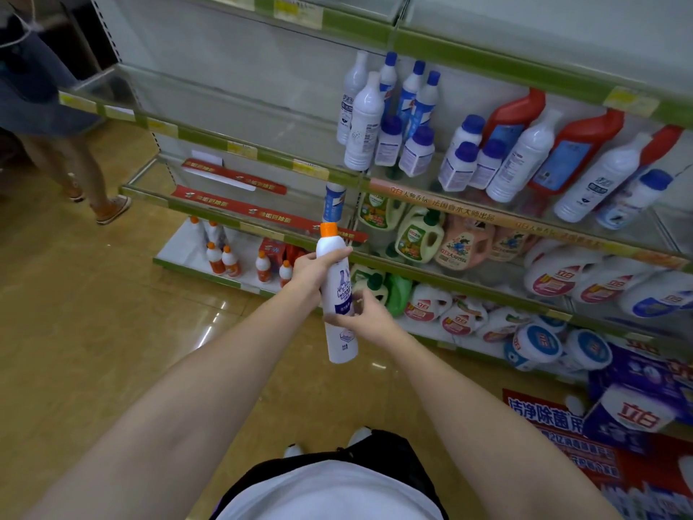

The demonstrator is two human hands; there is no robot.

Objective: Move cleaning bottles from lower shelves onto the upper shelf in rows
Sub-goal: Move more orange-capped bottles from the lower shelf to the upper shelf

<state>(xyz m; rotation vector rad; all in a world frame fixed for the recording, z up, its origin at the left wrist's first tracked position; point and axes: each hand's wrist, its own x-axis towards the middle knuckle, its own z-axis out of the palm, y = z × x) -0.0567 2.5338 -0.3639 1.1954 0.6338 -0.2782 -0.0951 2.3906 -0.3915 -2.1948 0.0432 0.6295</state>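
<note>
1. A white cleaner bottle with an orange cap (337, 294) is held upright in the air, in front of the shelves.
2. Its top part is gripped by the left hand (311, 270).
3. Its lower part is pinched by the right hand (365, 315).
4. More orange-capped bottles (225, 258) are seen on the bottom shelf (180, 253).
5. White bottles with blue caps (412, 118) are lined up on the upper shelf (262, 153), far behind.

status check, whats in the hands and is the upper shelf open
Left hand and right hand both grip the orange-capped bottle, upright, off the shelves. Upper shelf bare on its left part; white bottles stand further right.
</note>
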